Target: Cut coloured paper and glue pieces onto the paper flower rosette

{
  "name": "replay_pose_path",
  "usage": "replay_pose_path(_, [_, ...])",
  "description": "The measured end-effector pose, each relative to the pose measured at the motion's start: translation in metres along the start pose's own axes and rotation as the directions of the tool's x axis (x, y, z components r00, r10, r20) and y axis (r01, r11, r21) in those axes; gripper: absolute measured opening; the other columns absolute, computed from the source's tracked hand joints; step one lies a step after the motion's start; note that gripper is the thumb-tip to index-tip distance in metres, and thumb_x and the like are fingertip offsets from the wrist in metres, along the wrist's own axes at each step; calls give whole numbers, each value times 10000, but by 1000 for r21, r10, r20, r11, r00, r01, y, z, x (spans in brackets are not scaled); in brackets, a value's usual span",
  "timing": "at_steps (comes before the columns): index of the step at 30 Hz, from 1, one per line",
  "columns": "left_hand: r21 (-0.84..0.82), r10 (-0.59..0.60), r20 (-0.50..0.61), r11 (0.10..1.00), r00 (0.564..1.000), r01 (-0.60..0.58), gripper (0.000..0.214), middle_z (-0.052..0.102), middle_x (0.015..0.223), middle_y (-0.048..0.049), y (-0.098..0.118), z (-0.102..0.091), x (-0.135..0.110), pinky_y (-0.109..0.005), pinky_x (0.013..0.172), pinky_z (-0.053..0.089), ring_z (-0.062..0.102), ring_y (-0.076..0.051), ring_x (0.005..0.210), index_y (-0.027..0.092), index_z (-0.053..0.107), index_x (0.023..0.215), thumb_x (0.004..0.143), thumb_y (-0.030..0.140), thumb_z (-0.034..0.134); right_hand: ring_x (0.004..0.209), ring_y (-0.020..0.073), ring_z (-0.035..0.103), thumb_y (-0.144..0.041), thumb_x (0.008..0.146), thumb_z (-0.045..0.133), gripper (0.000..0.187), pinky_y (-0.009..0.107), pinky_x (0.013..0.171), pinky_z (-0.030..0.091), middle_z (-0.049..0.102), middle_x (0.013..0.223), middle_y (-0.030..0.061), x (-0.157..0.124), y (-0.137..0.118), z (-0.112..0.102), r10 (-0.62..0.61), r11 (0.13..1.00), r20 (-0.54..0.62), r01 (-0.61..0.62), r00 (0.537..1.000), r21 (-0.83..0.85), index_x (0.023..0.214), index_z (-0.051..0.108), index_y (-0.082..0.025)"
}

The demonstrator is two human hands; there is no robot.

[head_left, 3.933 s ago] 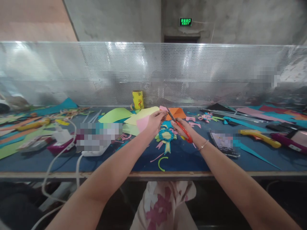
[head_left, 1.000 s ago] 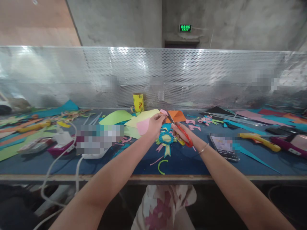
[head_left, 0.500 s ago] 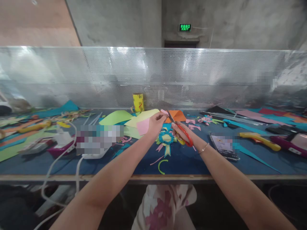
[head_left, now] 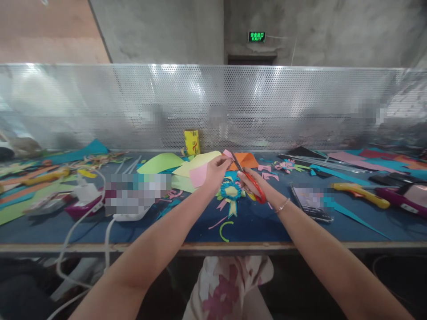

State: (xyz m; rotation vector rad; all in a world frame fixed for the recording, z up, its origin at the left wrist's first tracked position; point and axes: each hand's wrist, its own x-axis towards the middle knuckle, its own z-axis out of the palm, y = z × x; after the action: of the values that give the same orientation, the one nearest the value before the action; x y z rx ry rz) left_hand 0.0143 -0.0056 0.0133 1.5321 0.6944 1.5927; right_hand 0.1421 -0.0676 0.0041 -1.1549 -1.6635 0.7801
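Observation:
Over the middle of the table, my left hand (head_left: 218,169) pinches a small piece of pink paper (head_left: 227,154) between thumb and fingertips. My right hand (head_left: 251,178) grips a pair of scissors (head_left: 257,190) with red and yellow handles, the blades pointing up and left at the pink piece. Below both hands lies a paper rosette (head_left: 231,191) with a blue ring, a pale yellow centre and a hanging tail. A larger pink sheet (head_left: 198,175) and a pale yellow sheet (head_left: 190,165) are beside my left hand. Orange paper (head_left: 246,161) lies behind the scissors.
A phone (head_left: 310,202) and a yellow utility knife (head_left: 362,194) lie to the right. Left are a white power strip (head_left: 133,212) with cables and a purple device (head_left: 83,204). A yellow packet (head_left: 191,142) stands near the perforated metal screen (head_left: 267,106). Paper scraps litter the table.
The red scissor handle has shifted slightly and the yellow one shows less. Both hands stay in nearly the same place, with the pink piece still held.

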Motion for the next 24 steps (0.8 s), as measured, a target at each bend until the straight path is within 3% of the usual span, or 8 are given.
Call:
replay_pose_path(6, [-109, -47, 20, 993, 999, 49, 86, 507, 571, 15, -2, 0, 1, -216, 549, 365, 467, -86, 558, 154, 570, 611, 635, 237, 570, 371, 43, 338, -490, 744, 476, 305, 184, 349, 292, 392, 514, -65, 0, 1, -2, -25, 999, 31, 24, 999, 28, 728, 375, -202])
replay_pose_path(14, [-227, -69, 23, 971, 997, 72, 69, 517, 595, 13, 2, -9, 14, -210, 565, 379, 473, -76, 563, 164, 503, 562, 623, 182, 530, 422, 44, 362, -527, 765, 412, 339, 185, 387, 317, 448, 593, -41, -7, -8, -10, 60, 998, 159, -64, 985, 18, 751, 429, -188])
replay_pose_path(24, [-185, -95, 193, 974, 977, 131, 78, 473, 547, 21, -2, -16, 22, -202, 489, 328, 428, -79, 513, 172, 490, 553, 606, 174, 547, 423, 49, 364, -517, 778, 398, 331, 194, 394, 312, 440, 575, -42, -7, -6, -11, 28, 998, 166, -36, 986, 48, 725, 417, -191])
